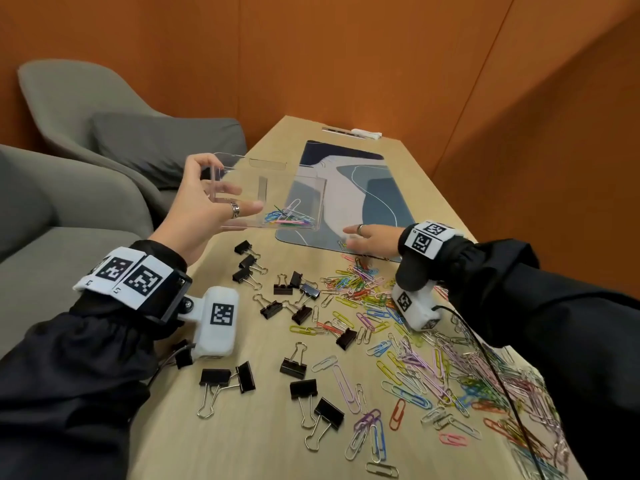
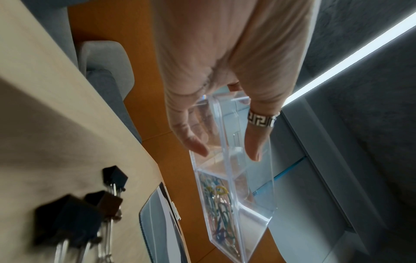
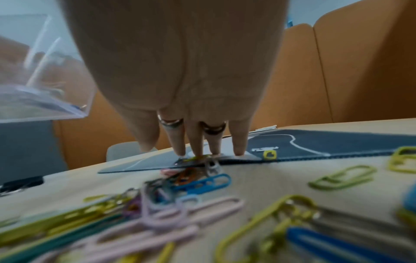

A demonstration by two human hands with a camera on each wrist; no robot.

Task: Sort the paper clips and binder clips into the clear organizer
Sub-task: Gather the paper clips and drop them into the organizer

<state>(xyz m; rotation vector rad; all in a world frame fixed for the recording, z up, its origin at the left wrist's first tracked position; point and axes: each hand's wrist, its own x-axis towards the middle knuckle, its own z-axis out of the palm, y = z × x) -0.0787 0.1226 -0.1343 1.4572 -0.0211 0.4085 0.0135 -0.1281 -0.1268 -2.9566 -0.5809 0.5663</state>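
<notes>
left hand (image 1: 204,206): I grip the clear organizer (image 1: 277,199), lifted off table
right hand (image 1: 372,237): fingers straight, tips pressing paper clips (image 3: 198,159) at mat (image 1: 381,199) edge
organizer contents: one paper-clip cluster
binder clips (image 1: 277,306): about fifteen, between my hands

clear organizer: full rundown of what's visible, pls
The clear organizer is a shallow transparent tray, seemingly acrylic, split by clear dividers into compartments. The left hand holds it above the table, tilted, gripping its left end with thumb on one side and fingers on the other. A small heap of coloured paper clips has gathered in the lowest corner compartment; the other compartments look empty. No binder clips inside.
</notes>
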